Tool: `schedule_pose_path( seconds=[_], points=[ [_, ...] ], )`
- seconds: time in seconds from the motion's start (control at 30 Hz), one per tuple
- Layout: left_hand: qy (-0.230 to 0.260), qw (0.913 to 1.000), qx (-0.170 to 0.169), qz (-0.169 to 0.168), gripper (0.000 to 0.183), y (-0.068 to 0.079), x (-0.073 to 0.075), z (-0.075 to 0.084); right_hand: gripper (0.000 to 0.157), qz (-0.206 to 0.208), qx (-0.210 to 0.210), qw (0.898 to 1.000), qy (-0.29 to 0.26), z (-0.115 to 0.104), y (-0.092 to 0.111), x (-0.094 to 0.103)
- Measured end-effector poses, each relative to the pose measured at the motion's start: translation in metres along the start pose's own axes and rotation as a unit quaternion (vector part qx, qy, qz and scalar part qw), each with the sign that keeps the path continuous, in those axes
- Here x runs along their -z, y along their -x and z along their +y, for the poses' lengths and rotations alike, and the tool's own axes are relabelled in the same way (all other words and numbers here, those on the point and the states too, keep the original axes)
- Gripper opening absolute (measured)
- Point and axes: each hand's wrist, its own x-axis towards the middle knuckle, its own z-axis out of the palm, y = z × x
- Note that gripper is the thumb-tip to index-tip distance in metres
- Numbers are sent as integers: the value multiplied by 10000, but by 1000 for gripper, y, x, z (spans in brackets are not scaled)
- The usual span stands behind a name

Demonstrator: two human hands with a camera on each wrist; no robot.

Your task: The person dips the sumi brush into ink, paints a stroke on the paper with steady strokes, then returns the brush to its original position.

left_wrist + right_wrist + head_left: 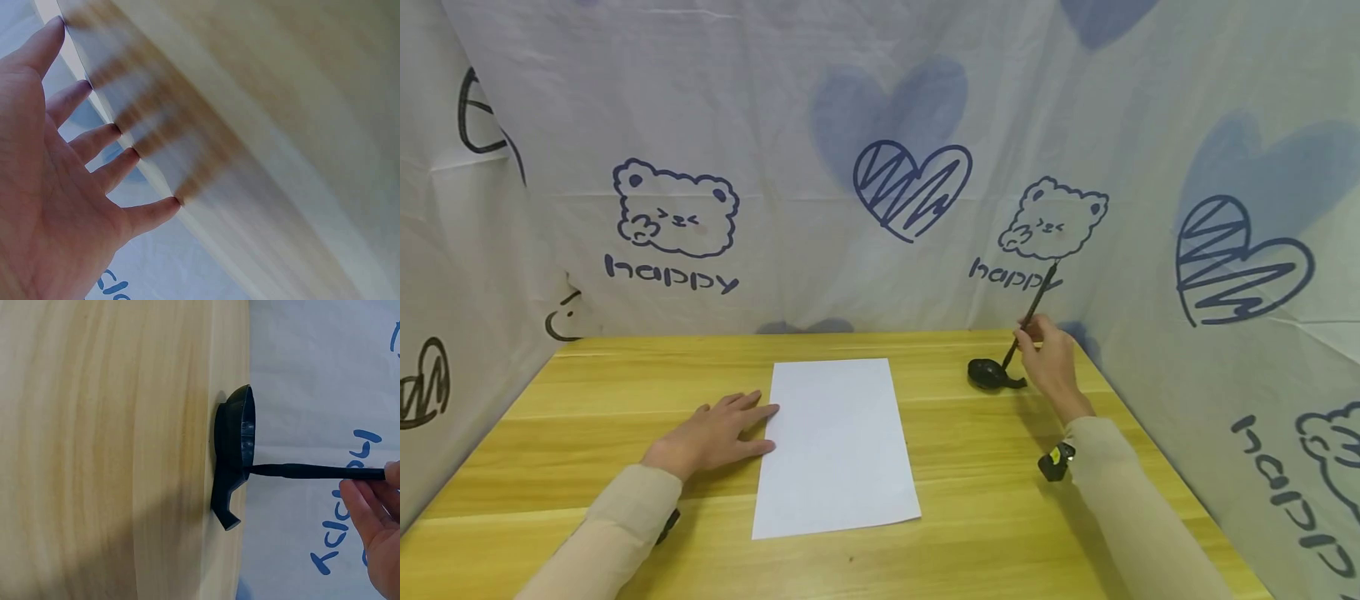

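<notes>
A white sheet of paper [838, 450] lies on the wooden table, its surface blank. My left hand [718, 435] is spread flat at the paper's left edge, with fingertips touching the edge and the table. In the left wrist view, the left hand's fingers [103, 140] are straight and apart. Further right, my right hand [1051, 367] pinches a dark writing brush [1037, 298], held upright with a slight tilt. Its tip meets a small black ink dish [987, 375] with a curved spout-like handle. In the right wrist view, the brush [312, 471] touches the dish's rim [249, 440] near that handle.
The yellow wooden table [647, 375] is enclosed at the back and sides by a pale printed cloth [790, 200]. A small wrist camera [1056, 463] sits under the right sleeve. Bare wood lies between paper and dish.
</notes>
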Motion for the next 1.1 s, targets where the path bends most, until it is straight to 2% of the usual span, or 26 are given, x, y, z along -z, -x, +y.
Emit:
schedule_pose_path(
  seconds=[0.2,0.6,0.83,1.1],
  points=[
    [6,10000,2,12,74,-1,0,0,14,-144,161,9998,8,3,1,0],
    [55,10000,9,3,73,0,1,1,18,-359,-164,9973,-617,2,1,-1],
    [7,10000,-10,17,73,-1,0,0,21,-458,-265,9973,-507,3,1,0],
    [15,10000,1,8,74,-1,0,0,25,-585,-402,9955,-634,3,0,3]
  ],
)
